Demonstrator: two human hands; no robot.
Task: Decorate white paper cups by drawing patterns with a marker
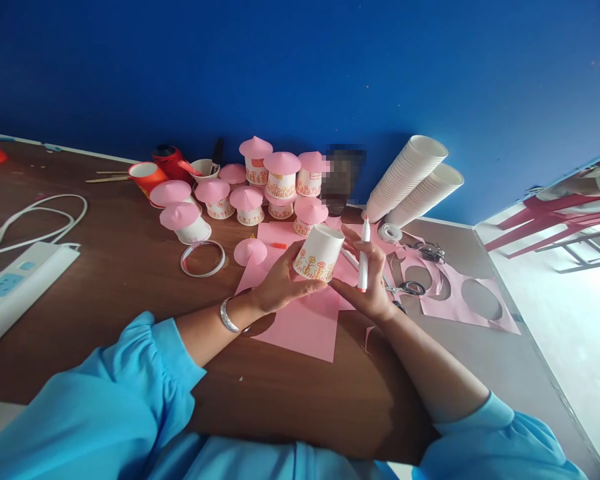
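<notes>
White cup (206, 175): 10 o'clock, black handle (219, 151) inside.
Flowered cup (319, 251): centre, my left hand (279, 285) gripping it; base toward 1 o'clock, mouth 7.
Marker (363, 268): my right hand (375, 288) pinches it, axis 12-to-6.

In our left hand (281, 285) we hold one tapered white paper cup (321, 250), in our right hand (376, 291) one slim white marker (365, 233).

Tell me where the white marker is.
In the head view, the white marker is right of centre, held in the right hand, just right of the flower-drawn cup that the left hand holds.
</notes>
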